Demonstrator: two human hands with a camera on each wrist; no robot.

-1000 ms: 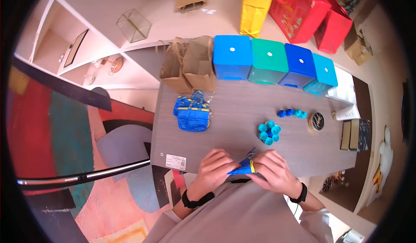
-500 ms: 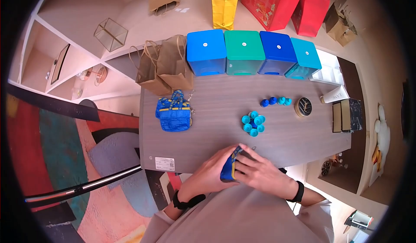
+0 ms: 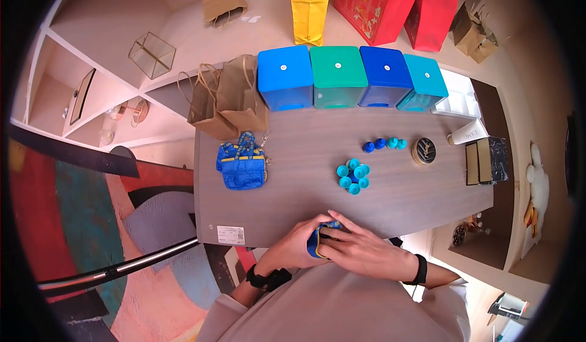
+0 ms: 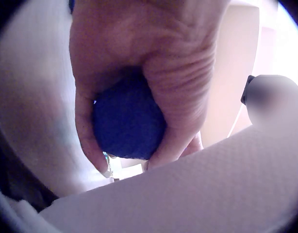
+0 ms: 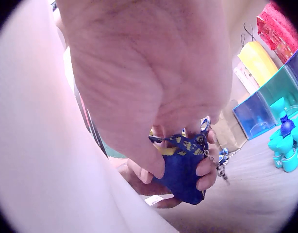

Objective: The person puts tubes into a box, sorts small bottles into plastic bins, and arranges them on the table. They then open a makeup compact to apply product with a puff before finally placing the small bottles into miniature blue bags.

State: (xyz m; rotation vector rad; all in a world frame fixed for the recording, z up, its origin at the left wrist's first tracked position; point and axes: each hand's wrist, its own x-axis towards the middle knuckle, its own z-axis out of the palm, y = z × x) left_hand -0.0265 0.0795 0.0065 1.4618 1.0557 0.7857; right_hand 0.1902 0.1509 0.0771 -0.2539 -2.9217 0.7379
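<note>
A mini blue tote bag [image 3: 313, 245] with yellow trim is at the table's front edge, close to the torso. My left hand [image 3: 296, 244] grips its body, fingers and thumb curved round the blue base [image 4: 129, 119] in the left wrist view. My right hand [image 3: 366, 253] reaches over from the other side, its fingers at the bag's opening and its thumb [image 5: 157, 167] on the outside near the yellow trim. Patterned straps [image 5: 185, 144] and a small chain [image 5: 220, 169] hang at the opening. The bag's inside is hidden by the right fingers.
More blue mini totes [image 3: 242, 172] lie at the table's left, before brown paper bags [image 3: 241, 101]. Teal cups [image 3: 354, 188] ring a blue piece mid-table. Behind them are small blue and teal pieces [image 3: 380, 143] and a round tin [image 3: 424, 151]. Lidded boxes [image 3: 337, 67] line the back.
The mini tote was stretched between both hands' fingertips; now the left hand wraps its body, and the right fingers have come over to its opening. The head view has shifted right.
</note>
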